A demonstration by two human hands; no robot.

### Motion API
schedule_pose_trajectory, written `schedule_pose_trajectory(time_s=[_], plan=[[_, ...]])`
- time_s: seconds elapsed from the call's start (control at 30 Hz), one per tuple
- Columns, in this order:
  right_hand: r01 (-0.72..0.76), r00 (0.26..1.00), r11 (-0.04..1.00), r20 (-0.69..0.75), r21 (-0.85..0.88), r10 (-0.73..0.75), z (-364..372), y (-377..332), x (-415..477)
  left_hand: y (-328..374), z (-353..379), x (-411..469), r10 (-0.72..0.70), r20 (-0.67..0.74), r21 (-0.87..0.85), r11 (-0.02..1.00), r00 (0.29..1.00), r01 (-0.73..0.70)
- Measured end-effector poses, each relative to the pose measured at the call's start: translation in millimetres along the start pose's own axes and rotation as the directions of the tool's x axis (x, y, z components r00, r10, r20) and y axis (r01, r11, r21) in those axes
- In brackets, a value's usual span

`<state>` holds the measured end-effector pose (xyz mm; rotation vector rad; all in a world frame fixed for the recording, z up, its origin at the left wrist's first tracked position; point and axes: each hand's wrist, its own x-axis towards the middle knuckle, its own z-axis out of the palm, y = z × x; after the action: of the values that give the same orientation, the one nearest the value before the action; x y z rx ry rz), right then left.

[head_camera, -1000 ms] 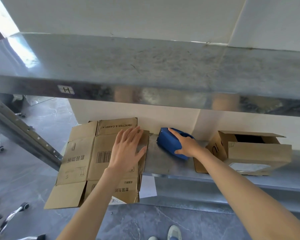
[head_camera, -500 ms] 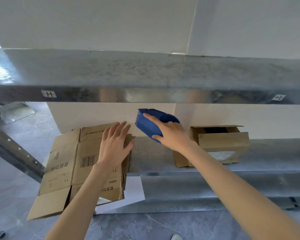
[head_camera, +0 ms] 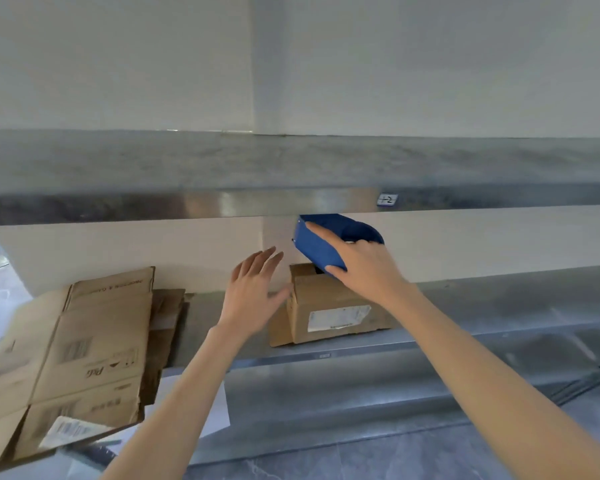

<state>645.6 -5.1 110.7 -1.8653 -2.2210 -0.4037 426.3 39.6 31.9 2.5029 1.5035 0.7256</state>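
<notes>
**Blue bin held over open carton on metal shelf**

The blue bin [head_camera: 321, 245] is smooth, hard plastic with a flat side wall and a rounded, scooped open front. It is off the shelf and tilted in the right hand [head_camera: 364, 268]. The index finger lies straight along the side wall, the thumb presses the lower edge, and the other fingers hook over the rim.

Directly under that hand stands a small cardboard box [head_camera: 329, 313], top open, with a white label [head_camera: 338, 317] on its front.

The left hand [head_camera: 253, 292] is raised beside the box and holds nothing. Its fingers are straight and close together and its thumb is spread toward the box corner. Contact cannot be confirmed.

Both arms reach forward, extended.

The box rests on a dull grey metal shelf [head_camera: 499, 299]. Flattened corrugated cardboard [head_camera: 94, 341], printed and creased, lies out beyond the left hand. A second metal shelf [head_camera: 291, 161] runs above both hands.
</notes>
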Motion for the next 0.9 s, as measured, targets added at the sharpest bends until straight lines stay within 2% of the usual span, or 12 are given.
schedule_pose_trajectory(time_s=[0.2,0.37,0.5,0.7,0.9], plan=[[-0.042,0.998,0.999,0.044,-0.004,0.042,4,103,-48,77,42,22,-0.071,-0.019,-0.107,0.992,0.997,0.068],[-0.077,0.991,0.997,0.111,0.020,0.074,14,158,-66,98,61,21,-0.230,-0.041,-0.150,0.963,0.972,0.222],[-0.089,0.986,0.993,0.145,0.079,0.077,28,174,-74,96,65,17,-0.319,-0.048,-0.138,0.941,0.947,0.310],[-0.117,0.975,0.981,0.206,0.156,0.084,45,180,-79,84,72,10,-0.326,0.020,-0.156,0.933,0.945,0.325],[-0.137,0.972,0.970,0.216,0.200,0.093,56,179,-72,78,83,5,-0.306,0.000,-0.212,0.930,0.952,0.299]])
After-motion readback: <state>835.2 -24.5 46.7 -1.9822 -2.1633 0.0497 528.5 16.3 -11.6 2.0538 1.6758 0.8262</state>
